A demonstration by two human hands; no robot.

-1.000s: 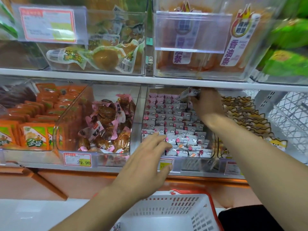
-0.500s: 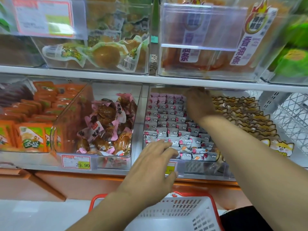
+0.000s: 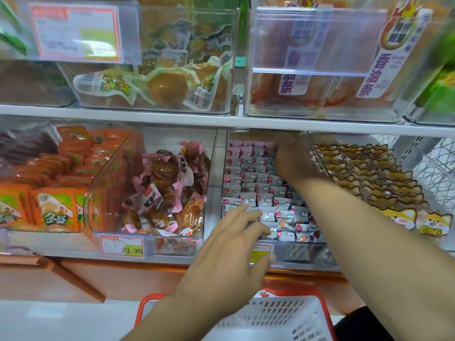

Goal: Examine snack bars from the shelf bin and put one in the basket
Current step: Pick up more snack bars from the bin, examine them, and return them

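Observation:
Small pink-and-silver wrapped snack bars (image 3: 248,183) fill a clear shelf bin (image 3: 302,252) in the middle of the lower shelf. My right hand (image 3: 293,161) reaches to the back of that bin, knuckles up, fingertips down among the rear pink packets; the fingers are hidden, so any hold on a bar cannot be made out. My left hand (image 3: 231,257) lies at the bin's front with relaxed, straight fingers touching the front packets, thumb by the yellow price label. The white basket with a red rim (image 3: 278,313) sits below my hands.
Left of the snack bars is a clear bin of brown snacks in pink wrappers (image 3: 162,188), then orange packs (image 3: 56,193). Cat-shaped packets (image 3: 369,178) fill the bin on the right. The upper shelf (image 3: 221,121) overhangs closely, bearing more clear bins.
My right hand held a bar raised at the back of the bin, then lowered onto the rear packets. The view has shifted slightly; my left hand stays at the bin's front.

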